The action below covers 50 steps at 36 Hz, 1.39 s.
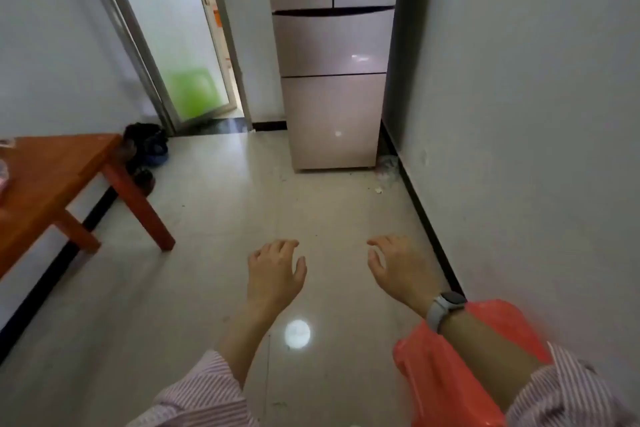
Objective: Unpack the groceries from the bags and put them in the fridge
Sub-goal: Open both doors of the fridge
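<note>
The pinkish-grey fridge point(333, 55) stands ahead against the right wall, its doors and drawers all closed. My left hand point(275, 272) and my right hand point(398, 269) hover side by side above the floor, fingers loosely spread, holding nothing. An orange-red plastic bag point(446, 371) hangs around my right forearm, below a grey wristwatch point(443, 308). What the bag contains is hidden.
An orange wooden table point(52, 180) stands at the left with something pale at its edge. Dark shoes point(145, 149) lie beside it near a frosted glass door point(180, 45). A crumpled clear plastic scrap point(388, 170) lies by the fridge's foot. The tiled floor point(225, 218) stretches to the fridge.
</note>
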Tool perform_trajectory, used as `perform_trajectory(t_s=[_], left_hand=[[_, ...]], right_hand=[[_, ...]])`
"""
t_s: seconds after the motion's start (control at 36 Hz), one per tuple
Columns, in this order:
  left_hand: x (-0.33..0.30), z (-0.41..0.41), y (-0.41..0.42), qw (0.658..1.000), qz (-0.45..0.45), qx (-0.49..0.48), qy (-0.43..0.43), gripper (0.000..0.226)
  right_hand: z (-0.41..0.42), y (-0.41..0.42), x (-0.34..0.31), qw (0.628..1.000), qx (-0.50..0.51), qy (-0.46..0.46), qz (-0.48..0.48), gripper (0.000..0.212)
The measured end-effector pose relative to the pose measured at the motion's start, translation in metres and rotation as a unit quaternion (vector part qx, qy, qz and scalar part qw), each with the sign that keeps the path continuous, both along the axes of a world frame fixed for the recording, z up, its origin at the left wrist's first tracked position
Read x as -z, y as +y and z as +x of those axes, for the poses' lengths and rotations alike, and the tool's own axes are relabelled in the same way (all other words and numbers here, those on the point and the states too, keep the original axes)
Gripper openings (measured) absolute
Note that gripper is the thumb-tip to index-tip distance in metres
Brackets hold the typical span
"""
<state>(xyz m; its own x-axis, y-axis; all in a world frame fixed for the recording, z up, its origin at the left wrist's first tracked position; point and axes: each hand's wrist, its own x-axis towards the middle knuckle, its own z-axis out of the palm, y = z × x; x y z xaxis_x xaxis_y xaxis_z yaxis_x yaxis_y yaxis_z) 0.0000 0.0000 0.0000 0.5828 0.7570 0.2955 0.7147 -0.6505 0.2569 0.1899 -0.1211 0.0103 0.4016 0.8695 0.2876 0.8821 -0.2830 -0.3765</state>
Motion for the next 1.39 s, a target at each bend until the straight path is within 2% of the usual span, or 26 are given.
perform_trajectory(t_s=[0.14,0.25,0.39,0.53,0.61,0.72,0.83,1.17,1.28,1.33,1.39], left_hand=[[0.01,0.044,0.065,0.999,-0.041,-0.029,0.002,0.039],[0.014,0.079,0.132,0.999,-0.031,-0.042,-0.006,0.05],[0.018,0.135,0.235,0.998,-0.034,-0.048,-0.004,0.048],[0.011,0.205,0.36,0.999,-0.043,-0.028,-0.015,0.039],[-0.004,0.243,0.438,0.999,-0.023,-0.008,-0.021,0.042],[-0.034,0.297,0.536,1.0,-0.005,0.013,-0.022,0.051],[-0.058,0.358,0.618,0.999,-0.005,0.037,-0.015,0.036],[-0.102,0.561,0.835,0.993,0.085,0.063,-0.058,0.028],[-0.133,0.632,0.905,0.994,0.033,0.051,-0.091,0.035],[-0.148,0.663,0.935,0.987,-0.028,0.045,-0.151,0.038],[-0.161,0.688,0.96,0.963,-0.101,0.034,-0.247,0.039]], right_hand=[[0.053,0.073,0.02,0.998,0.009,0.026,-0.062,0.048],[0.088,0.138,0.019,0.997,-0.005,0.032,-0.076,0.061],[0.143,0.238,0.027,0.996,-0.004,0.027,-0.088,0.04],[0.206,0.358,0.025,0.992,-0.001,0.032,-0.118,0.043],[0.241,0.429,0.008,0.992,0.008,0.042,-0.118,0.034],[0.29,0.516,-0.022,0.995,0.013,0.026,-0.1,0.033],[0.342,0.586,-0.046,0.996,0.03,0.002,-0.081,0.035],[0.537,0.792,-0.079,0.998,0.047,-0.042,-0.016,0.032],[0.612,0.871,-0.096,0.998,0.038,-0.049,0.003,0.035],[0.644,0.91,-0.112,0.996,0.041,-0.074,0.03,0.038],[0.672,0.95,-0.132,0.992,0.047,-0.099,0.067,0.043]])
